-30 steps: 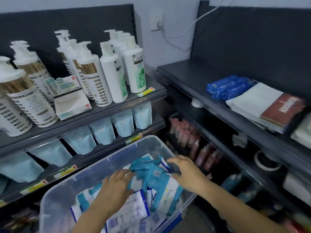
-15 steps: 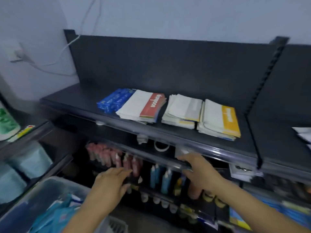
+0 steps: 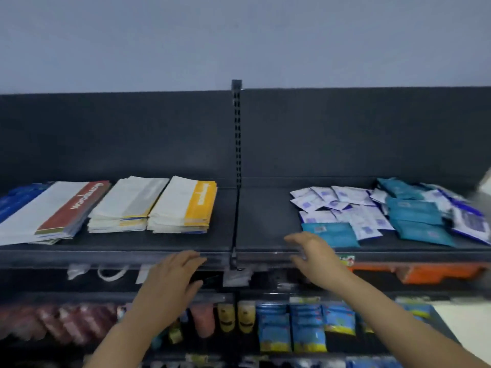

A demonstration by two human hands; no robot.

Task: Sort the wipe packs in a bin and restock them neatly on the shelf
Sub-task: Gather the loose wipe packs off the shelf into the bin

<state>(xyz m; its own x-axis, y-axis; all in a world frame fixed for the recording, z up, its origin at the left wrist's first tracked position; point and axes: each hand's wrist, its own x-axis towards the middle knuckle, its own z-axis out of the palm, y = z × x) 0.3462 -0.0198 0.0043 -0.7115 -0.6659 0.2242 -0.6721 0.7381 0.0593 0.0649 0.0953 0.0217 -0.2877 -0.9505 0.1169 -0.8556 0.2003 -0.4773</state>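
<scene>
Teal wipe packs point(image 3: 414, 216) and small white-and-purple wipe packs point(image 3: 342, 205) lie loosely on the right half of the dark top shelf point(image 3: 265, 235). One teal pack point(image 3: 334, 233) lies nearest the front edge. My right hand point(image 3: 313, 251) reaches over the shelf's front edge just left of that pack, fingers relaxed and holding nothing. My left hand point(image 3: 172, 277) hovers lower, in front of the shelf lip, also spread and holding nothing. The bin is out of view.
Flat stacks with red point(image 3: 66, 211), white point(image 3: 127, 205) and yellow point(image 3: 186, 205) bands fill the shelf's left half. A slotted upright post point(image 3: 236, 155) divides the two halves. Lower shelves hold pink tubes point(image 3: 53, 322), yellow bottles and blue packets point(image 3: 292, 325).
My view has swung right from the bin and shampoo shelf to the top shelf. Both hands left the packs in the bin and rose toward the shelf edge with nothing in them.
</scene>
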